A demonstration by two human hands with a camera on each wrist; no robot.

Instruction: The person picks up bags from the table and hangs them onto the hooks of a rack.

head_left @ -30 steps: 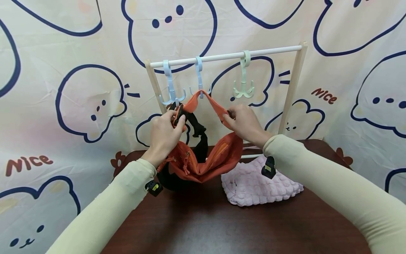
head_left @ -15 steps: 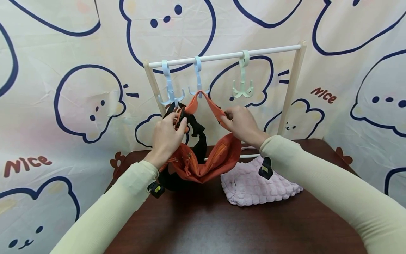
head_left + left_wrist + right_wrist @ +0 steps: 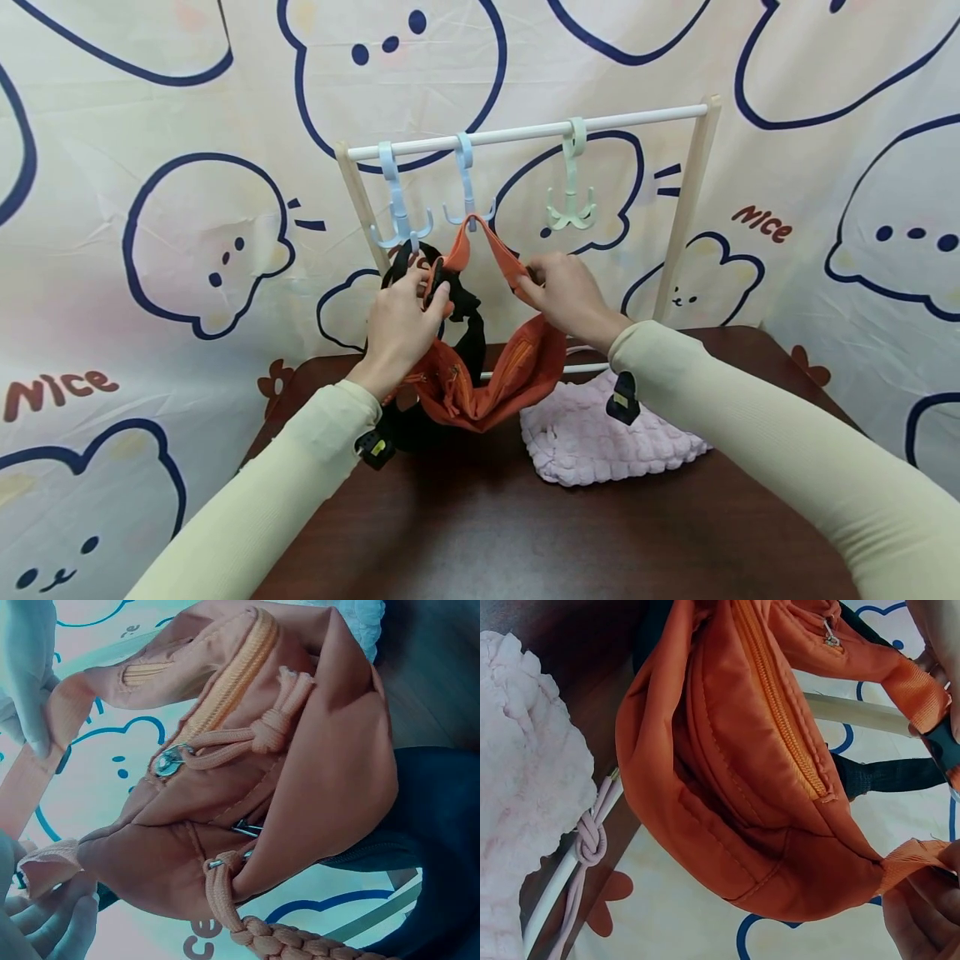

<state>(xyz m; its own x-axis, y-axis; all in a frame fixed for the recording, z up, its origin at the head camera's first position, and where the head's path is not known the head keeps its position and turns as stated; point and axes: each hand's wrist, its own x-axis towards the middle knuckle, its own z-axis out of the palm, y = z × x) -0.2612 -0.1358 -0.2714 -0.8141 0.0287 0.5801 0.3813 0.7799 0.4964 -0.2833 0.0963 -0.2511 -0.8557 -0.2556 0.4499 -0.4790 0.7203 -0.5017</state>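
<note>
An orange waist bag [image 3: 517,379] hangs from its orange strap [image 3: 501,250], which loops up at the middle blue hook [image 3: 467,179]. Its zipped front faces me, sagging between both hands. My left hand [image 3: 401,329] pinches the bag's left end of the strap, near a black buckle [image 3: 939,746]. On the other side my right hand [image 3: 568,293] pinches the strap above the bag's right corner. Black straps [image 3: 471,346] hang behind, below the left blue hook [image 3: 397,196]. A black bag [image 3: 442,802] sits partly hidden behind the orange one.
The hooks hang on a white rail [image 3: 525,132] between wooden posts. A pale green hook [image 3: 573,179] hangs further right. On the brown table [image 3: 525,533] lies a puffy pink bag [image 3: 600,437] with a knotted pink cord [image 3: 591,840]. A cartoon-printed cloth [image 3: 825,83] stands behind.
My left hand has shifted slightly right and down, and my right hand slightly left, so they are a little closer. Both keep their hold on the strap. The view has drifted slightly.
</note>
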